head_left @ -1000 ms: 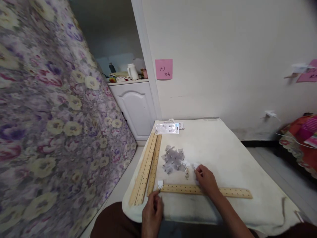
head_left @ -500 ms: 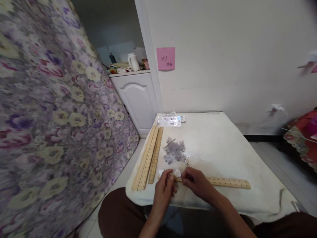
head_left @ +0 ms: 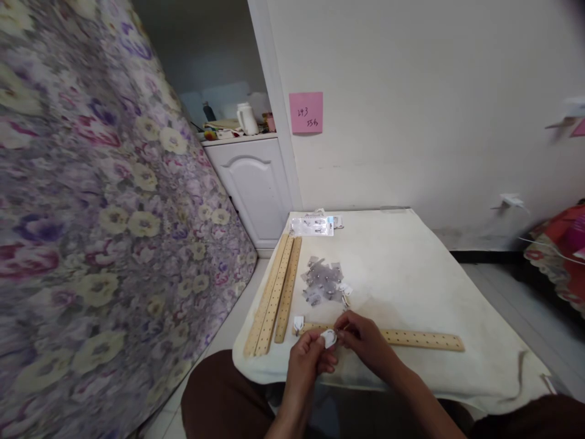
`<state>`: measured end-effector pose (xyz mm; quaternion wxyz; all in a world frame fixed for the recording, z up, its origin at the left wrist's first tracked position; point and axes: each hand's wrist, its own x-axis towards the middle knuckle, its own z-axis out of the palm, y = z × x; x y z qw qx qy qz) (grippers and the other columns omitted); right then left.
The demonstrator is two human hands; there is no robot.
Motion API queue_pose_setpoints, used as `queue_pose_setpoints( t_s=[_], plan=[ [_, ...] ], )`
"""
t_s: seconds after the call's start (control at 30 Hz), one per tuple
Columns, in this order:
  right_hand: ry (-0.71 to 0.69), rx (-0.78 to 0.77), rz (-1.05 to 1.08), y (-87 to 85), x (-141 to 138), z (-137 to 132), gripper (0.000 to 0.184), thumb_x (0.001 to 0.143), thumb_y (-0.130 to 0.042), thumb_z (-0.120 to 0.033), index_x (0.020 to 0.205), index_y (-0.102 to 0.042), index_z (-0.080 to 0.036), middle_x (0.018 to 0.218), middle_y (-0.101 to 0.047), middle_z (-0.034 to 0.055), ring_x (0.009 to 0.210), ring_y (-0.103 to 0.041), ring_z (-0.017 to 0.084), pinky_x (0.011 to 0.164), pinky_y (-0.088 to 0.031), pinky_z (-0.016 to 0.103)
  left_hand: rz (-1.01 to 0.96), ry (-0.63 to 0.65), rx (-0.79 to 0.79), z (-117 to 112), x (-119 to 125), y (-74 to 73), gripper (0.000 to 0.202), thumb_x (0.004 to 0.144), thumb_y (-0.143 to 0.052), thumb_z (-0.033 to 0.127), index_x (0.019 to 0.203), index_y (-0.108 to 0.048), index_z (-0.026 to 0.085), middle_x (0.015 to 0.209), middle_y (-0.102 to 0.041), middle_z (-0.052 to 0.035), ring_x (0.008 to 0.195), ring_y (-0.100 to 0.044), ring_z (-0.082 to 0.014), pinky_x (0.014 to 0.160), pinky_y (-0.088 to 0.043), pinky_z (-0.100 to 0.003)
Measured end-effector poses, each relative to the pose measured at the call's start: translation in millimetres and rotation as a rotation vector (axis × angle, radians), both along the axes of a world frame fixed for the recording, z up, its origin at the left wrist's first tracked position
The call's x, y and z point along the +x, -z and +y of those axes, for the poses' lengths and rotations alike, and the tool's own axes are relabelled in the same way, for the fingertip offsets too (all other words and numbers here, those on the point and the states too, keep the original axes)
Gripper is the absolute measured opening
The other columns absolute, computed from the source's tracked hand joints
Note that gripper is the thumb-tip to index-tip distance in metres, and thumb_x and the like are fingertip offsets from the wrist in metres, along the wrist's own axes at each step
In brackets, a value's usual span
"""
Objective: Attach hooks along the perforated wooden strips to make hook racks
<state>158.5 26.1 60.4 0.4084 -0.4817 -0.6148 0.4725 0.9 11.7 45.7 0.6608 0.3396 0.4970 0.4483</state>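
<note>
My left hand [head_left: 309, 352] pinches a small white card [head_left: 328, 338] between thumb and fingers, just in front of a wooden strip with holes [head_left: 423, 339]. My right hand [head_left: 362, 339] is closed at the card's right edge, its fingertips together on something too small to make out. Another white card [head_left: 298, 323] hangs at the strip's left end, with a small dark piece below it. Beyond the hands lies a pile of small clear plastic bags [head_left: 322, 279] with tiny metal pieces in them. A few loose white tags [head_left: 346, 290] rest at its right side.
More perforated wooden strips [head_left: 287, 289] lie lengthwise along the left side of the cloth-covered table [head_left: 388, 262]. Clear packaging [head_left: 311, 226] sits at the far left corner. A floral curtain [head_left: 114, 244] hangs on the left, and a wall [head_left: 375, 122] stands behind the table.
My left hand has taken hold of the white card and brought it slightly nearer to me, off the strip. My right hand has stayed close beside it.
</note>
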Motion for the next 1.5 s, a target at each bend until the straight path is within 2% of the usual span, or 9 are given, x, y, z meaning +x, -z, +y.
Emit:
queue_pose_setpoints(
  t_s=[0.4, 0.57, 0.67, 0.77, 0.9, 1.0, 1.3, 1.4, 1.5],
  plan=[
    [-0.016, 0.010, -0.091, 5.2, 1.1, 2.0, 0.021, 0.069, -0.044, -0.009, 0.079, -0.060, -0.017, 0.067, -0.062, -0.0003, 0.064, -0.056, 0.013, 0.060, -0.040, 0.022, 0.024, -0.067, -0.012, -0.4, -1.5, 11.4, 0.034, 0.063, -0.067, 0.041, 0.081, -0.056, 0.015, 0.059, -0.060, 0.0024, 0.044, -0.053, -0.0086, 0.041, -0.040, -0.019],
    [0.022, 0.050, -0.126, -0.9, 3.4, 5.0, 0.012, 0.073, -0.050, -0.017, 0.079, -0.060, -0.017, 0.070, -0.062, 0.0005, 0.064, -0.054, 0.013, 0.058, -0.040, 0.022, 0.238, 0.056, 0.154, 5.6, -7.2, 1.5, 0.032, 0.072, -0.058, 0.043, 0.084, -0.060, 0.013, 0.043, -0.051, 0.0050, 0.037, -0.046, -0.0090, 0.039, -0.036, -0.019],
    [-0.015, -0.027, -0.028, 4.4, -3.6, 8.3, 0.008, 0.071, -0.056, -0.024, 0.074, -0.057, -0.017, 0.059, -0.056, -0.0024, 0.055, -0.051, 0.010, 0.052, -0.038, 0.021, 0.342, 0.143, 0.261, 8.7, -8.1, -9.2, 0.031, 0.076, -0.054, 0.042, 0.086, -0.061, 0.014, 0.042, -0.050, 0.0050, 0.038, -0.046, -0.0096, 0.041, -0.036, -0.020],
    [-0.051, -0.154, 0.115, 14.3, -11.5, 11.1, 0.014, 0.068, -0.059, -0.028, 0.073, -0.051, -0.017, 0.054, -0.051, -0.0056, 0.045, -0.048, 0.008, 0.043, -0.036, 0.019, 0.351, 0.142, 0.290, 10.0, -6.2, -13.9, 0.031, 0.076, -0.054, 0.043, 0.087, -0.059, 0.015, 0.043, -0.050, 0.0057, 0.038, -0.046, -0.0097, 0.041, -0.036, -0.020],
    [-0.056, -0.295, 0.275, 21.2, -14.7, 13.0, 0.028, 0.067, -0.060, -0.037, 0.084, -0.050, -0.017, 0.058, -0.055, -0.0058, 0.040, -0.048, 0.008, 0.038, -0.039, 0.020, 0.290, 0.080, 0.259, 6.9, -2.1, -9.1, 0.031, 0.077, -0.052, 0.047, 0.083, -0.054, 0.016, 0.047, -0.050, 0.0059, 0.038, -0.046, -0.0096, 0.039, -0.035, -0.020],
    [-0.075, -0.325, 0.307, 21.6, -13.3, 13.0, 0.030, 0.067, -0.060, -0.040, 0.082, -0.050, -0.016, 0.058, -0.057, -0.0044, 0.042, -0.052, 0.009, 0.041, -0.043, 0.021, 0.241, 0.133, 0.197, 2.7, 0.3, -1.2, 0.032, 0.077, -0.051, 0.048, 0.079, -0.053, 0.016, 0.051, -0.053, 0.0045, 0.039, -0.048, -0.0095, 0.038, -0.035, -0.020],
    [-0.069, -0.169, -0.010, 24.5, -8.6, 19.4, 0.006, 0.069, -0.054, -0.023, 0.069, -0.052, -0.017, 0.051, -0.051, -0.0059, 0.043, -0.048, 0.008, 0.042, -0.036, 0.018, 0.248, 0.147, 0.109, -1.5, 0.4, 22.6, 0.032, 0.074, -0.053, 0.049, 0.068, -0.046, 0.018, 0.047, -0.050, 0.0055, 0.034, -0.043, -0.0075, 0.034, -0.029, -0.018],
    [-0.045, -0.060, -0.146, 23.4, -12.4, 33.9, 0.004, 0.068, -0.053, -0.020, 0.068, -0.055, -0.017, 0.056, -0.055, -0.0034, 0.050, -0.050, 0.009, 0.048, -0.037, 0.019, 0.350, 0.089, 0.169, -4.5, -4.4, 26.0, 0.030, 0.079, -0.046, 0.047, 0.067, -0.045, 0.019, 0.048, -0.048, 0.0062, 0.034, -0.040, -0.0075, 0.036, -0.027, -0.019],
    [0.000, 0.003, -0.264, 23.9, -23.0, 48.4, 0.006, 0.068, -0.052, -0.017, 0.069, -0.058, -0.017, 0.058, -0.058, -0.0021, 0.056, -0.051, 0.011, 0.053, -0.036, 0.020, 0.589, 0.015, 0.322, -8.5, -12.5, 26.2, 0.023, 0.081, -0.045, 0.038, 0.068, -0.050, 0.019, 0.054, -0.049, 0.0045, 0.046, -0.046, -0.0100, 0.045, -0.033, -0.020]
  ],
)
